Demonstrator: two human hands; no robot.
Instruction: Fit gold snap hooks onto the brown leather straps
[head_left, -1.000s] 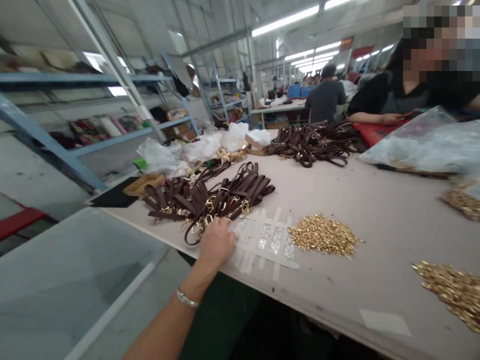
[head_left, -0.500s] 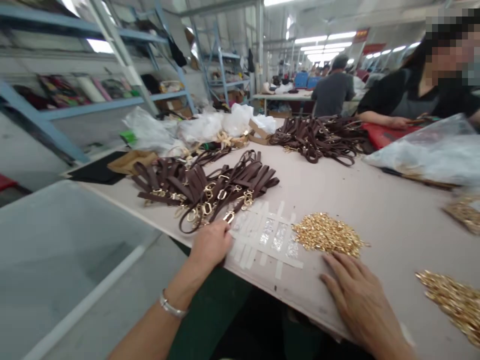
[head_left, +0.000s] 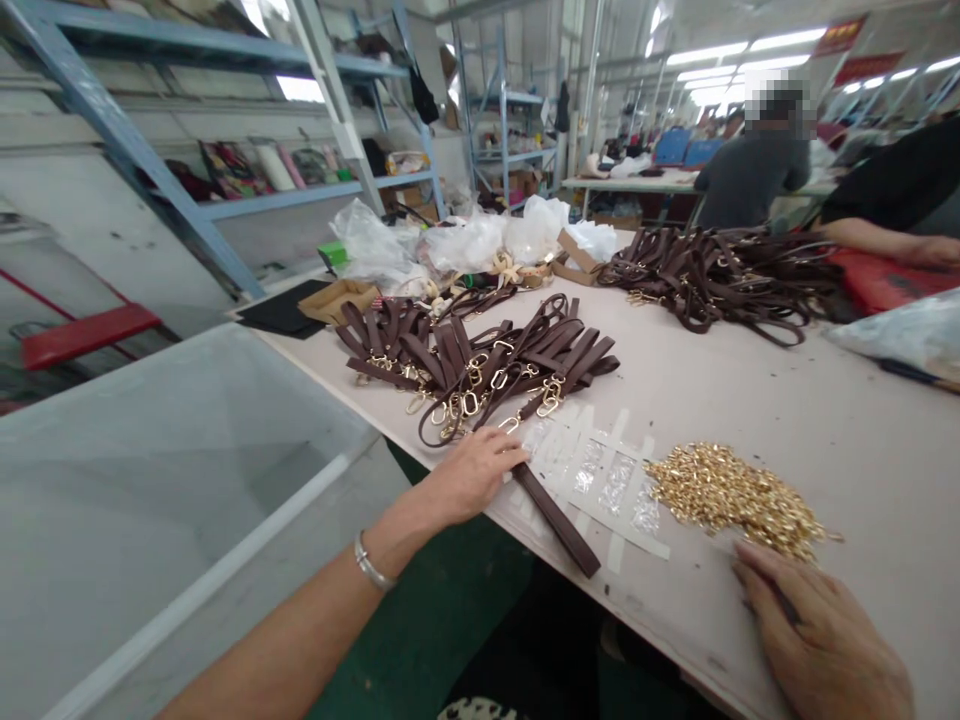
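My left hand (head_left: 472, 475) is closed over one end of a dark brown strap (head_left: 556, 518), whose loop end lies across taped strips toward the table's front edge. Just beyond those fingers is a heap of similar brown straps (head_left: 450, 350) with gold-coloured rings and clasps. My right hand (head_left: 825, 635) is at the near edge of a pile of small gold-coloured metal pieces (head_left: 735, 495). Its fingertips are drawn together, and whatever is between them is too small or hidden to make out. Clear packets under tape (head_left: 615, 485) lie between the two hands.
A larger heap of brown straps (head_left: 720, 275) lies at the back right, near another person's arm (head_left: 870, 240). Plastic bags (head_left: 465, 245), an open cardboard box (head_left: 337, 300) and a black sheet (head_left: 281, 313) line the far left. A large grey bin (head_left: 172, 450) stands left of the table.
My view has turned left. A strap now extends toward me from under my left hand. My right hand's fingers, spread at the gold pile before, have come together.
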